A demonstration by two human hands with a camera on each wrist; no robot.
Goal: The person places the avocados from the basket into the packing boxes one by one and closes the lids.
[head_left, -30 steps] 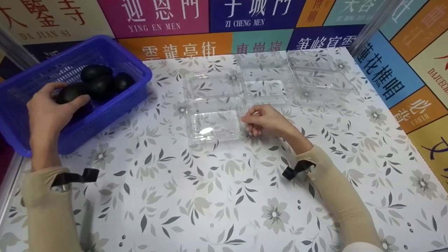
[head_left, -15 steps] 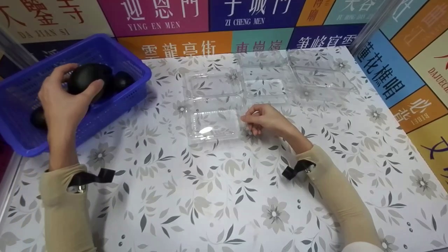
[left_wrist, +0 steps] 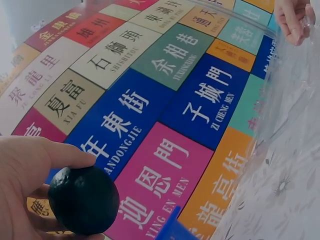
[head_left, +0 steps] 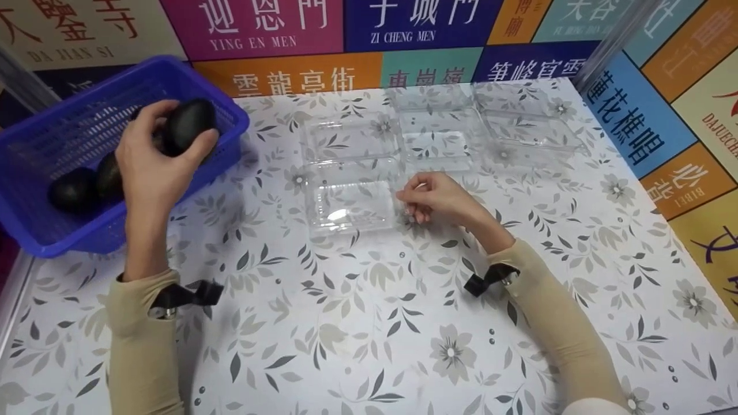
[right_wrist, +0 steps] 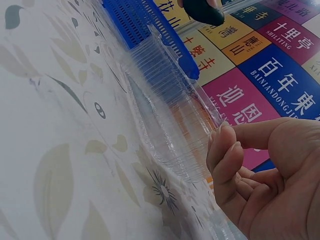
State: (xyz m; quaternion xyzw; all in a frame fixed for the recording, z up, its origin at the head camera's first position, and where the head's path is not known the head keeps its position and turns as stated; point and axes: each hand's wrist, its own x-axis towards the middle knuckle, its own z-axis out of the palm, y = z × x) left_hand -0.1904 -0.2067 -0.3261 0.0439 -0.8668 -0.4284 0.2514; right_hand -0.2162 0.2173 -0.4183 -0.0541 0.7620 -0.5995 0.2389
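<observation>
In the head view my left hand (head_left: 151, 164) grips a dark green avocado (head_left: 193, 122) between thumb and fingers, raised over the right end of a blue plastic basket (head_left: 43, 230). The left wrist view shows the same avocado (left_wrist: 84, 200) between thumb and fingers. Lower in the basket lie more avocados (head_left: 72, 191), some partly hidden behind the left hand. A clear plastic clamshell box (head_left: 353, 216) lies opened out on the table, its lid part at the back. My right hand (head_left: 441, 199) pinches this box's right rim with curled fingers, as the right wrist view shows at the fingertips (right_wrist: 223, 131).
Two more clear plastic boxes, one in the middle (head_left: 436, 164) and one at the right (head_left: 533, 141), stand open behind the right hand. A floral cloth (head_left: 346, 323) covers the table. Colourful sign-covered walls (head_left: 265, 29) rise along the back and right edges.
My left hand has lifted the avocado from among the others and moved right and up with it, uncovering avocados at the basket's left. The right hand has stayed at the box.
</observation>
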